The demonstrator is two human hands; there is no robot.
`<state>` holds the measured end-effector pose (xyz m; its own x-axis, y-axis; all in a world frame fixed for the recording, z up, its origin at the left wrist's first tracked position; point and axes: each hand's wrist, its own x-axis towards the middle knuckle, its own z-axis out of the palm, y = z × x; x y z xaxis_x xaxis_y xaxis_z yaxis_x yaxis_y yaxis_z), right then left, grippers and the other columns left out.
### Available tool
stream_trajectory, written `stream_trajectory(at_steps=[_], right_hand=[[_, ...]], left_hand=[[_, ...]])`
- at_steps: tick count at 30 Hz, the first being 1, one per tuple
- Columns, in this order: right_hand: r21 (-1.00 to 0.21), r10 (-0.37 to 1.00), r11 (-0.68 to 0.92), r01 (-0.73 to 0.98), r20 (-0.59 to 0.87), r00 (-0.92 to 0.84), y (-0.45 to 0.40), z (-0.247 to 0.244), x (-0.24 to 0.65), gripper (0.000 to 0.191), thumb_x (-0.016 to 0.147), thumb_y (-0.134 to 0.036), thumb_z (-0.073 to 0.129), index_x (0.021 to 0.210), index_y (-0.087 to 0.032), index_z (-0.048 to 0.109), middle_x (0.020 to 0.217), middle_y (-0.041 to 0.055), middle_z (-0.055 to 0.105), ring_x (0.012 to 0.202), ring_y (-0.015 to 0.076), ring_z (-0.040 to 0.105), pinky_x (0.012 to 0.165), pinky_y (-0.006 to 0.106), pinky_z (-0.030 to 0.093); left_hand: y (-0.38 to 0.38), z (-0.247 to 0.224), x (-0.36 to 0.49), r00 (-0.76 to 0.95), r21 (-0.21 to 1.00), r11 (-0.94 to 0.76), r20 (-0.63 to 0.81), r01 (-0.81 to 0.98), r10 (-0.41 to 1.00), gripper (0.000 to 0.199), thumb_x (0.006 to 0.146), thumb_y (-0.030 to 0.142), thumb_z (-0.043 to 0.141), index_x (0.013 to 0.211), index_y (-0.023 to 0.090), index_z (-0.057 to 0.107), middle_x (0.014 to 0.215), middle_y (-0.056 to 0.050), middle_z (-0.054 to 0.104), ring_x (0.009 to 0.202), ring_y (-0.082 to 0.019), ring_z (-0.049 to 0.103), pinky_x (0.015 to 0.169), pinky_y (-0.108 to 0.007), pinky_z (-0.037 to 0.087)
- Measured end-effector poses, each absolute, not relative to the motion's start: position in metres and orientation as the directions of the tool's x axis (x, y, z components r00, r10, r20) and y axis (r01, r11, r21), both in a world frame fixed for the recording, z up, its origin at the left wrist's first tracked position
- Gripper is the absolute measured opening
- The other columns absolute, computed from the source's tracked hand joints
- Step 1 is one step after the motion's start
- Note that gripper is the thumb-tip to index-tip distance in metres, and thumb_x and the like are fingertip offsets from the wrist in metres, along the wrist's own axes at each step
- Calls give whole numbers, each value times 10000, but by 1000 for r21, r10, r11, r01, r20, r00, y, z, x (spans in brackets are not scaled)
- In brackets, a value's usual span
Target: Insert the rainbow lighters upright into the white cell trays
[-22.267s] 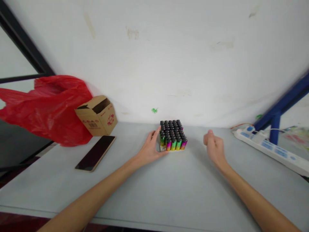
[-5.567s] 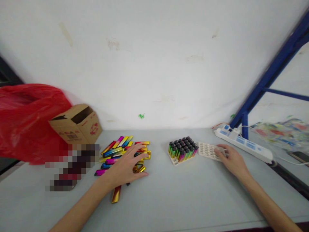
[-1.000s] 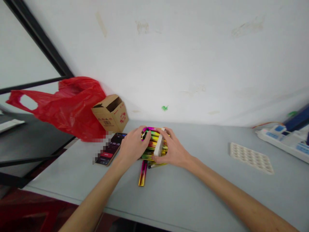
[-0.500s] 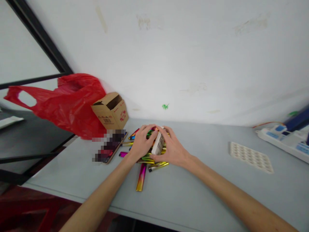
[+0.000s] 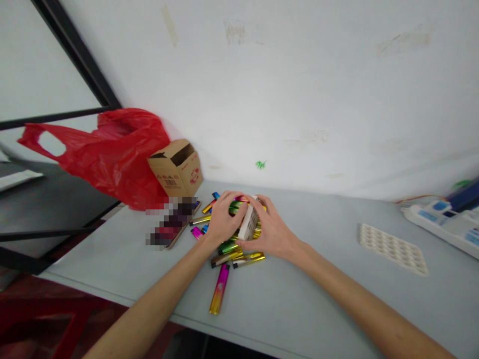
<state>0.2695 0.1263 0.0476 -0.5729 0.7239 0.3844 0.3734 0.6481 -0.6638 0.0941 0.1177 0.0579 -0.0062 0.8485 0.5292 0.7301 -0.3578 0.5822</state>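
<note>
You can make out no word or number for certain here: on the two visible faces of the cardboard box (image 5: 175,172), you have a row of small symbols (image 5: 167,176) above a barcode-like block (image 5: 170,183), with a round red print (image 5: 194,175) and a line of tiny lettering (image 5: 186,166) round the corner, all too blurred to read. Your phone (image 5: 177,224) has its screen mostly pixelated, and the green mark (image 5: 261,164) on the wall (image 5: 299,89) forms no letters you could name.
</note>
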Motion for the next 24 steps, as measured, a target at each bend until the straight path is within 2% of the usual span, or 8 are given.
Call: stream_trajectory(at_steps=[5, 10, 19, 24], right_hand=[[-664, 727, 642, 382, 369, -579, 126, 49, 270, 1119, 672, -425, 877, 1606, -258, 283, 1524, 153, 315, 1483, 335, 339, 1234, 504, 365], [-658, 732, 638, 400, 358, -580, 124, 50, 270, 1109, 682, -433, 868, 1603, -246, 278, 1531, 164, 310, 1476, 335, 351, 1221, 503, 379], [-688, 745, 603, 403, 306, -593, 124, 50, 271, 1138, 702, -424, 852, 1624, -234, 214, 1573, 179, 235, 1494, 345, 336, 1230, 495, 370], [-696, 740, 604, 389, 308, -598, 125, 52, 272, 1138, 703, -408, 849, 1627, -217, 214, 1562, 182, 254, 1501, 330, 322, 1237, 491, 359]], left_hand=[[119, 59, 93, 29, 551, -372, 532, 747, 847, 224, 966, 321, 515, 1061, 195, 674, 1081, -87, 713, 1073, -255, 644, 998, -395, 494], [119, 59, 91, 20, 570, -381, 537, 728, 843, 229, 989, 347, 527, 1061, 198, 685, 1090, -75, 723, 1064, -242, 654, 990, -375, 494], [128, 57, 87, -31, 731, -344, 446, 590, 895, 263, 997, 404, 528, 1050, 207, 694, 1101, -68, 736, 1087, -230, 668, 1030, -376, 503], [133, 52, 82, -52, 799, -329, 408, 503, 911, 297, 976, 429, 545, 1060, 207, 725, 1146, -79, 753, 1112, -248, 671, 1053, -402, 502]])
